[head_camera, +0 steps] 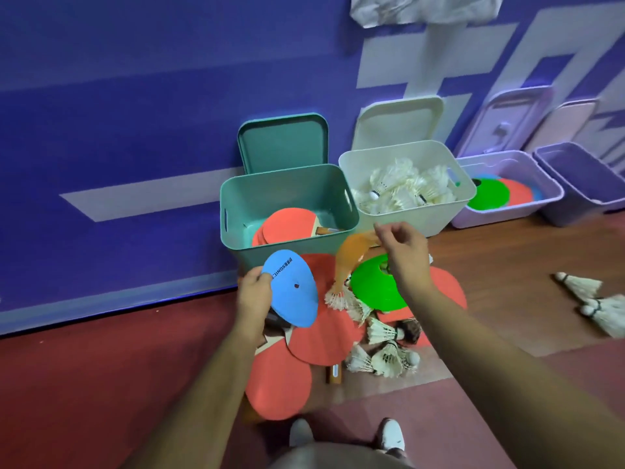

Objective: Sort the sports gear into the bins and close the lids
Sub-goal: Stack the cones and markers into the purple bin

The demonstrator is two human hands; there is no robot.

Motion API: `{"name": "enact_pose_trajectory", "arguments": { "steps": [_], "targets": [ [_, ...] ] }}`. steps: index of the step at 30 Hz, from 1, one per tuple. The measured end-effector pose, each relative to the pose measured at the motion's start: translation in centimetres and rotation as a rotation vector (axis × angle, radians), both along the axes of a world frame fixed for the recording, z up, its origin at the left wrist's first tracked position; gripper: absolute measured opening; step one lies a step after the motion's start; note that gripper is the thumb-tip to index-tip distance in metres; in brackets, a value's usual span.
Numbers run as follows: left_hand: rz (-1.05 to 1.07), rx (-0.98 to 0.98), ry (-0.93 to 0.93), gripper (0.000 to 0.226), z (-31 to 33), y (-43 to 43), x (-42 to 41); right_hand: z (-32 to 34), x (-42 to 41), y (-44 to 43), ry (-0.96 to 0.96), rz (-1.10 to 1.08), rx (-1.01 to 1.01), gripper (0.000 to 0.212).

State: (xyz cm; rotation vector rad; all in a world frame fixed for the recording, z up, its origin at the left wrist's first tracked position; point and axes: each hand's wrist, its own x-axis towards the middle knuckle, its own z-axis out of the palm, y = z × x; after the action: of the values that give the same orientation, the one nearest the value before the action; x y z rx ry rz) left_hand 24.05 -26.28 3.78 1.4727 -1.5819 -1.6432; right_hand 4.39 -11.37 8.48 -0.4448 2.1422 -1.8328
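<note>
Sorting gear, both hands loaded
The left hand (253, 292) grips a blue cone (294, 289); the right hand (402, 245) pinches an orange cone (351, 257); purple bin (500, 214) at two o'clock; a loose pinch could drop it among shuttlecocks (382, 333)

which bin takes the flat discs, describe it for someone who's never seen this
Follow the blue wall rightward from the teal bin. The lilac bin comes third, just right of the white bin full of shuttlecocks. Only it holds a bright green disc.
</note>
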Motion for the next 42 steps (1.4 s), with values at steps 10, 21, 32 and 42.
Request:
{"name": "enact_pose_trajectory", "arguments": {
  "steps": [10, 21, 32, 42],
  "targets": [
    [0.003, 0.225, 0.456, 0.026, 4.6, -1.7, -5.4, 5.6, -4.5, 2.3, -0.074, -0.028, 0.008, 0.05],
    [-0.022, 0.271, 0.636, 0.028, 8.4, 0.6, -20.7, 6.4, -17.8, 7.2, -0.252, -0.17, -0.212, 0.014],
    [0.015, 0.279, 0.586, 0.031, 5.2, 10.4, -40.2, 2.2, -41.1, 18.8, -0.458, -0.291, -0.225, 0.01],
    [0.119, 0.247, 0.536, 0.03, 4.8, 13.0, -48.6, -5.5, -50.9, 14.5, -0.535, -0.235, -0.022, 0.006]
  ]
}}
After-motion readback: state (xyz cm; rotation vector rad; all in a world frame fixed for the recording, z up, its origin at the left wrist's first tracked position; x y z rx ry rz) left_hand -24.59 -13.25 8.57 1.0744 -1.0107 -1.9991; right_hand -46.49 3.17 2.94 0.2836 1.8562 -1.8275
